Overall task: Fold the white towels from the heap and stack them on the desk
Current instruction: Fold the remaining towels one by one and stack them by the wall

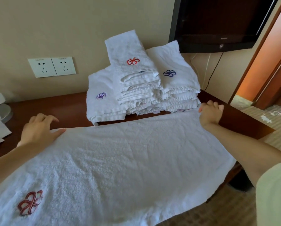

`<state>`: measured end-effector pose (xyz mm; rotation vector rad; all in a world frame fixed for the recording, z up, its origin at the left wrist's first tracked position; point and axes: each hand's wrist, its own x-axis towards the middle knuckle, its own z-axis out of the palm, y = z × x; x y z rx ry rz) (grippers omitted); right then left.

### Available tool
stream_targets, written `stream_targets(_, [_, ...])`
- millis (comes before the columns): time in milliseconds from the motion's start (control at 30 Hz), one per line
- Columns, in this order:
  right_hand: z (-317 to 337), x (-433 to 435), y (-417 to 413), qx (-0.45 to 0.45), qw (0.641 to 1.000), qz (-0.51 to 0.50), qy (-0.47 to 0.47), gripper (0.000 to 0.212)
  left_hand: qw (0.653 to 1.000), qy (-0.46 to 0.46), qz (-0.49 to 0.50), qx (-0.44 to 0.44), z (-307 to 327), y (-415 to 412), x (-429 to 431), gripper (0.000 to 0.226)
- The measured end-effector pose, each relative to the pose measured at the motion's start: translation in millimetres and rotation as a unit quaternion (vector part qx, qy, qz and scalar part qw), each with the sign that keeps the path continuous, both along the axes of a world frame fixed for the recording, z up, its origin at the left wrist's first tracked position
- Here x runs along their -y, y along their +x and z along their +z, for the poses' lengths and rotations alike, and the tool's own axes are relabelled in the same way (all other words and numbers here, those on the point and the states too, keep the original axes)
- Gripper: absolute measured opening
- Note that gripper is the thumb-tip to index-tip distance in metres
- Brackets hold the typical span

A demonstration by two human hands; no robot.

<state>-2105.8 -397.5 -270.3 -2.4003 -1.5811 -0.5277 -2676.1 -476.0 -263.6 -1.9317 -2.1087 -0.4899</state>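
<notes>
Head view: we see left hand (38, 128) and right hand (210, 113) each gripping a far corner of the white towel (120, 160) spread on the dark desk (63, 105). Folded towels (136, 88) sit stacked behind, by beige wall (55, 30) and TV (218, 18).

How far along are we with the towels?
Done: folded stacks sit at the back of the desk. In hand: one towel lies spread out, left hand and right hand gripping its far corners. Left: this towel looks unfolded; how many more are waiting is not visible.
</notes>
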Motion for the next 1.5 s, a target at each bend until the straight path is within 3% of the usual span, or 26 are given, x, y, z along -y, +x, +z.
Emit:
stream_targets(133, [-1,10,-16,-0.068,0.996,0.003,-0.055,0.029,0.999,-0.038,-0.036,0.012,-2,31,2,0.011])
stream_targets(367, [-4,10,-43,-0.120,0.984,-0.042,-0.127,0.054,0.995,-0.086,0.041,-0.010,-4,76,18,0.038])
stream_targets(467, [-15,7,-52,-0.162,0.975,-0.043,-0.143,0.068,0.991,-0.115,0.057,0.029,-12,84,27,0.051])
stream_targets(567, [-18,7,-46,-0.148,0.974,-0.045,-0.165,0.072,0.981,-0.163,0.082,0.071,-17,83,34,0.061])
stream_targets(667, [-15,9,-39,-0.140,0.974,-0.041,-0.175,0.078,0.967,-0.222,0.118,0.043,-18,83,39,0.064])
stream_targets(833, [-13,10,-41,-0.137,0.975,-0.021,-0.176,0.086,0.962,-0.235,0.136,0.030,-17,87,51,0.067])
stream_targets(967, [-12,19,-43,-0.092,0.980,-0.011,-0.175,0.078,0.959,-0.244,0.138,0.028,-10,93,49,0.064])
stream_targets(1033, [-10,28,-45,-0.081,0.983,0.010,-0.165,0.067,0.976,-0.199,0.084,0.017,-7,103,50,0.057])
stream_targets(1100, [-9,38,-45,-0.085,0.983,0.050,-0.154,0.060,0.995,-0.084,-0.020,0.040,-4,126,53,0.043])
stream_targets(1200, [-5,57,-42,-0.107,0.976,0.088,-0.166,0.060,0.977,0.022,-0.195,0.083,4,180,57,0.026])
stream_targets(1333, [-9,87,-29,-0.147,0.966,0.115,-0.178,0.063,0.909,-0.108,-0.401,0.038,5,267,58,0.042])
stream_targets(1433, [-20,100,0,-0.151,0.963,0.123,-0.188,0.084,0.876,-0.200,-0.439,-0.034,-4,328,58,0.058])
stream_targets(1500, [-19,104,19,-0.172,0.963,0.095,-0.183,0.073,0.871,-0.223,-0.435,-0.056,-11,357,58,0.061])
